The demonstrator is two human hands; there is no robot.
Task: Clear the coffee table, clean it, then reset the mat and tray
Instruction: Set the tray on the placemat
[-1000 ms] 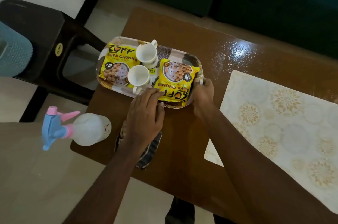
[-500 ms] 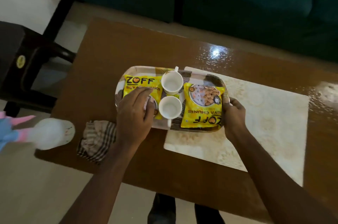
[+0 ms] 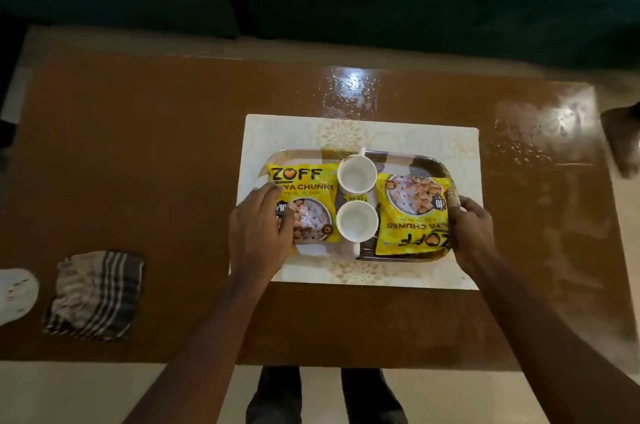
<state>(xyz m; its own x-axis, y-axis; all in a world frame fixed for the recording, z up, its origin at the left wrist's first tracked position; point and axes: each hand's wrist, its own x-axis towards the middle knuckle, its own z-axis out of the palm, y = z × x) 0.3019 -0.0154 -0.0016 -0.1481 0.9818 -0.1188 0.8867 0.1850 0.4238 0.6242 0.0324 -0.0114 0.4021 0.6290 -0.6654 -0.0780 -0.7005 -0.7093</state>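
Brown tabletop [image 3: 156,163], glossy, wet-looking sheen toward the far right. Notes run left to right.

White object [image 3: 15,295] at the left edge, cut off by the frame; cannot name it from this view. Striped cloth [image 3: 95,295] lies folded just beside it, well apart from the mat.

Left hand [image 3: 259,233] lies over the tray's left end, fingers [image 3: 270,195] curled loosely onto the left snack packet [image 3: 304,201]; whether the thumb hooks under the rim is hidden by the hand itself. Tray [image 3: 346,153] sits on the mat [image 3: 464,146], roughly centred, with mat showing on all four sides. Two white cups [image 3: 356,174] stand upright in the tray's middle, one behind the other, apparently empty. Right snack packet [image 3: 412,212] lies upside-down to the viewer. Right hand [image 3: 471,226] closes around the tray's right end, fingers wrapped over the rim.

Step in hand, by my reading: final seating of the tray. To do it well: keep the tray level so the cups do not slide or tip, square its long edge to the mat's, then let go with both hands together and avoid dragging the mat. The left hand should lift straight off the packet, not sweep it.

Hard to make out: the dark shape [image 3: 623,143] at the right edge, possibly a foot. Motion blur softens the right tabletop corner.
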